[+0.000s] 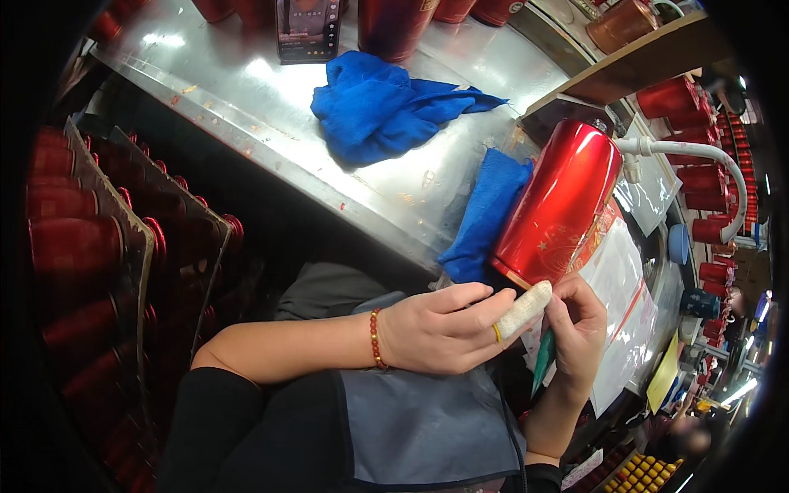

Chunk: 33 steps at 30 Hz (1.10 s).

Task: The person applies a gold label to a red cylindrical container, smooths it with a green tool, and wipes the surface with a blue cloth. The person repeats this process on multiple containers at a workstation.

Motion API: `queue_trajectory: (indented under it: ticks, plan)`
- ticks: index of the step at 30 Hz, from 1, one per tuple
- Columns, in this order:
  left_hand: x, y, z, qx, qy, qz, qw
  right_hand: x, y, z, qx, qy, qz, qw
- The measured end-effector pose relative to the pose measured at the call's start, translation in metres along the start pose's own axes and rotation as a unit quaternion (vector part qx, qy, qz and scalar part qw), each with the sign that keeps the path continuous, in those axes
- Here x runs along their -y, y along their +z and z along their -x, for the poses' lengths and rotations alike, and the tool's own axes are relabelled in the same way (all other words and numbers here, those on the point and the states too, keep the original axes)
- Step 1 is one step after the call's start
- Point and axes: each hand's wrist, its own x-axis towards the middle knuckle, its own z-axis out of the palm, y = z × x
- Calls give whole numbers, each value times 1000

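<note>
A glossy red metal canister (560, 201) lies tilted in front of me, its near end just beyond my hands. My left hand (448, 329) is closed beside that rim, fingers curled together. One of its fingers wears a whitish cloth wrap (524, 309) with a yellow band at its base. What lies under the curled fingers is hidden. At the wrapped fingertip, my right hand (579, 320) pinches with thumb and forefinger. From its palm hangs a thin green pointed strip (543, 360). A folded blue cloth (486, 215) lies against the canister's left side.
A crumpled blue cloth (370, 107) and a phone (308, 31) are on the metal table (271, 123), with red canisters behind. A white hose (699, 148) curves beyond the canister's far end. Plastic-covered papers (612, 304) lie right. Racks of red canisters (74, 222) stand left.
</note>
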Motion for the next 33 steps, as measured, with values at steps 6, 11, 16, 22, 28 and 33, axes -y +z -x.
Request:
queue_trajectory:
  ticks: [6,11,16,22,28,33]
  plan:
    - [1,-13,4,16,-62,5,998,4,0,-3,13,4,16,1000]
    - [7,-24,5,45,-163,80,982,-1,-5,-2,16,25,14,999]
    - [13,-22,1,21,-218,122,968,1,-3,-3,8,35,18,999]
    - [21,3,-39,33,-184,189,964,9,2,-3,4,14,9,1000]
    - [36,11,-43,51,-152,162,974,5,-3,0,6,21,-35,999]
    - [38,7,-42,60,-186,186,963,3,-6,-1,13,34,-56,998]
